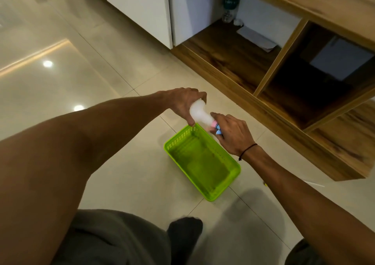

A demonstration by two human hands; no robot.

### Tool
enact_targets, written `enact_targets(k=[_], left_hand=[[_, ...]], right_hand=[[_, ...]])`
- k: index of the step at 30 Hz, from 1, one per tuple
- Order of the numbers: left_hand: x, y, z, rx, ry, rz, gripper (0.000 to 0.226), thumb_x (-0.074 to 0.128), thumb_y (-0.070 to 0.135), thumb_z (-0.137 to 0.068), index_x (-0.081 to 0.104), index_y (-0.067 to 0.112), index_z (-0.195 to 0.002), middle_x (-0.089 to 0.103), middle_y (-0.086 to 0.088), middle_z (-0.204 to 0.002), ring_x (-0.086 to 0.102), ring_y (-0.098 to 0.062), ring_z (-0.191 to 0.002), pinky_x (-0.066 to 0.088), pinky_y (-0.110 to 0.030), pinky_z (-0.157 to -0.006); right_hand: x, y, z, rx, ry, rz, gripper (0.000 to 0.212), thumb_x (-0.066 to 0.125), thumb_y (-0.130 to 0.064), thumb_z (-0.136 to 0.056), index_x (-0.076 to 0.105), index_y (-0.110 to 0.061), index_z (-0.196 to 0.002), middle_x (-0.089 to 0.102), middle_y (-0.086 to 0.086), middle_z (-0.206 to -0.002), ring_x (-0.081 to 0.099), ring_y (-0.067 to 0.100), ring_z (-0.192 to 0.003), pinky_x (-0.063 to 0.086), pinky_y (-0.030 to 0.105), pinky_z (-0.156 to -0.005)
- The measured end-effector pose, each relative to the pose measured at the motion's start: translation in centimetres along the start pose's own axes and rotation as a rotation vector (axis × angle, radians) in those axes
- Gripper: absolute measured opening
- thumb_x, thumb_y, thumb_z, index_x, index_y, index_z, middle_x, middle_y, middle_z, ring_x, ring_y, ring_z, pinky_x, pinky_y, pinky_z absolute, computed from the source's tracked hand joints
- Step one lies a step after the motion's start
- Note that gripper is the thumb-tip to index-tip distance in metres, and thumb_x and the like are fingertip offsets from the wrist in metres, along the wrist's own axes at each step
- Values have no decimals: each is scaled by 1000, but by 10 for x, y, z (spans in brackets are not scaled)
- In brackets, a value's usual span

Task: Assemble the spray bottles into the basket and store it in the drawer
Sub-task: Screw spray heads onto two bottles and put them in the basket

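Two hands on one bottle, that's what I've got in the head view. My left hand (pixel 183 102) grips the fat white base of the spray bottle (pixel 200 113), fingers (pixel 190 120) curled round it from above. My right hand (pixel 233 134) is at the other end, fingers curled round the pink and blue spray head (pixel 216 127), thumb up along the bottle's neck. A thin black cord sits on that right wrist.

I'm holding the bottle tilted, nearly lying on its side, base up and away, spray head down and toward me. It hangs just above the far end of the green basket (pixel 229 163), over the rim there, not resting on it as far as I can tell.

Green basket sits on the tiled floor (pixel 125 173), long side running away from me on a diagonal, slotted walls, nothing inside it that I can see.

Beyond the basket and to its right runs the wooden cabinet (pixel 284 110), open compartments facing the floor. Far back from the basket, in the left compartment, a clear water bottle (pixel 231 5) stands by the wall with some white paper (pixel 257 38) lying beside it. Something pale and boxy in the darker compartment next door; can't make it out.

Nearer me than the basket, a grey trouser leg and a dark sock (pixel 185 236) on the floor.
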State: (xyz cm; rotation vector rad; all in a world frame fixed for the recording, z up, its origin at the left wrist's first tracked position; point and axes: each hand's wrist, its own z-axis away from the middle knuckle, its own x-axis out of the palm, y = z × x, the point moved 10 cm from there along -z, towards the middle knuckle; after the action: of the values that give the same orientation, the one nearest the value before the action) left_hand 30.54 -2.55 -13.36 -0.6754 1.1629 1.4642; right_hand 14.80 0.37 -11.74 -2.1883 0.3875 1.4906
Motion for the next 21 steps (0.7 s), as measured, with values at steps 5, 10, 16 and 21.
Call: enact_targets(k=[5, 10, 16, 21], left_hand=[[-28, 3, 6, -23, 318, -7, 105, 92, 63, -60, 44, 24, -145, 50, -5, -138, 54, -32, -118, 56, -48, -88], [-19, -31, 18, -221, 163, 664, 105, 86, 67, -73, 33, 29, -155, 51, -6, -144, 61, -23, -122, 65, -44, -86], [20, -54, 36, -448, -134, 1102, 100, 48, 95, -80, 71, 8, -124, 78, -19, -107, 80, -24, -85, 66, -35, -75], [4, -58, 30, -318, -71, 1235, 56, 78, 52, -92, 59, 18, -132, 66, -15, -135, 78, -25, -109, 65, -49, -85]], right_hand=[[22, 51, -3, 681, 92, -1086, 34, 54, -39, -106, 59, -8, -93, 79, 13, -81, 67, 29, -48, 48, 29, -43], [10, 52, -10, 628, 124, -1079, 27, 61, -38, -103, 61, -14, -90, 78, 15, -80, 67, 38, -51, 47, 30, -42], [7, 40, -11, 528, 105, -1061, 20, 61, -38, -102, 62, -18, -98, 78, 13, -83, 69, 39, -55, 51, 32, -42], [19, 50, -5, 638, 133, -1291, 31, 52, -33, -107, 54, -6, -91, 77, 23, -87, 63, 32, -49, 49, 29, -42]])
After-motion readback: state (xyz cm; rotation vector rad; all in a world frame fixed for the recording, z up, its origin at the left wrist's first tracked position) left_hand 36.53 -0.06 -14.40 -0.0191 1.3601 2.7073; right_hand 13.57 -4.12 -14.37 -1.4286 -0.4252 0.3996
